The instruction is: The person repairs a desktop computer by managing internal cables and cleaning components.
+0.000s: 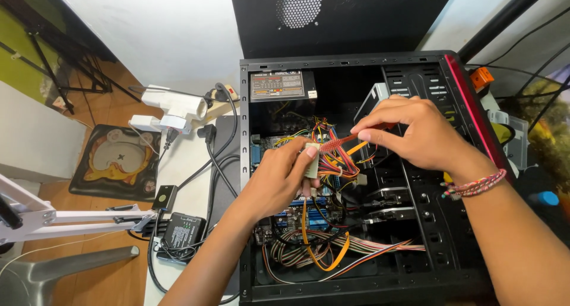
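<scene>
An open black computer case (255, 163) lies on its side in front of me, with a motherboard (309, 214) and a tangle of coloured wires inside. My left hand (279, 178) pinches a small pale plastic connector (313, 157) at the end of a wire bundle. My right hand (415, 134) reaches in from the right and holds a flat red cable (335, 142) between thumb and fingers, close to that connector. A beaded bracelet (475, 186) sits on my right wrist. A grey ribbon cable (356, 246) and an orange cable (320, 261) loop across the case floor.
A power supply (279, 85) sits in the case's top left corner, and drive bays (409, 86) line the right. The black side panel (338, 15) leans behind. On the white table (184, 175) to the left lie a power strip (178, 107), black cables and a black adapter (181, 232).
</scene>
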